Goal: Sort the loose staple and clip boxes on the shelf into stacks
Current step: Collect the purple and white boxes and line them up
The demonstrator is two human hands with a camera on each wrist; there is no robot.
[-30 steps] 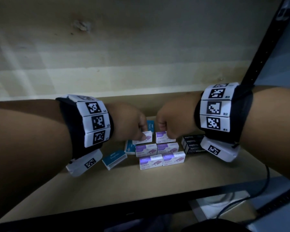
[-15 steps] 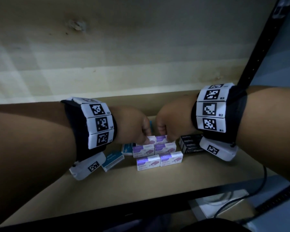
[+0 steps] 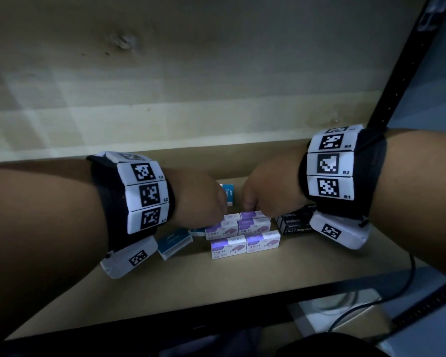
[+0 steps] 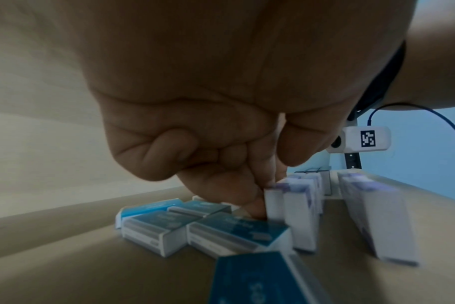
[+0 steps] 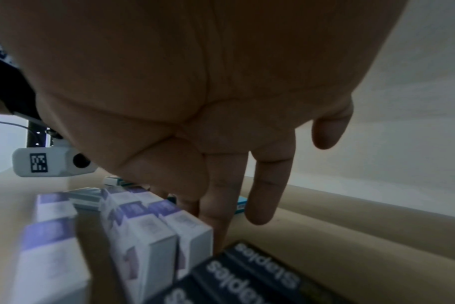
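Purple-and-white staple boxes stand in three short rows on the shelf (image 3: 165, 284), front pair (image 3: 245, 244) nearest me. My left hand (image 3: 223, 207) has curled fingers; one fingertip (image 4: 256, 209) and the thumb pinch the left end of the back-left purple box (image 4: 273, 202). My right hand (image 3: 250, 206) keeps its fingers (image 5: 217, 222) straight and pointing down against the far side of the back-right purple box (image 5: 187, 228). Black staple boxes (image 3: 294, 224) sit just right of the rows. Blue boxes (image 4: 229, 232) lie loose to the left, and one (image 3: 228, 193) lies behind my hands.
The shelf's back wall (image 3: 216, 99) rises close behind the boxes. A black upright post (image 3: 397, 81) stands at the right. Below the dark front edge (image 3: 191, 323) a cable (image 3: 371, 307) hangs over a lower surface. Another blue box (image 3: 174, 240) lies by my left wrist.
Both hands have slid the two back purple boxes toward me, up against the middle row. Both wrists sit a little higher in the head view.
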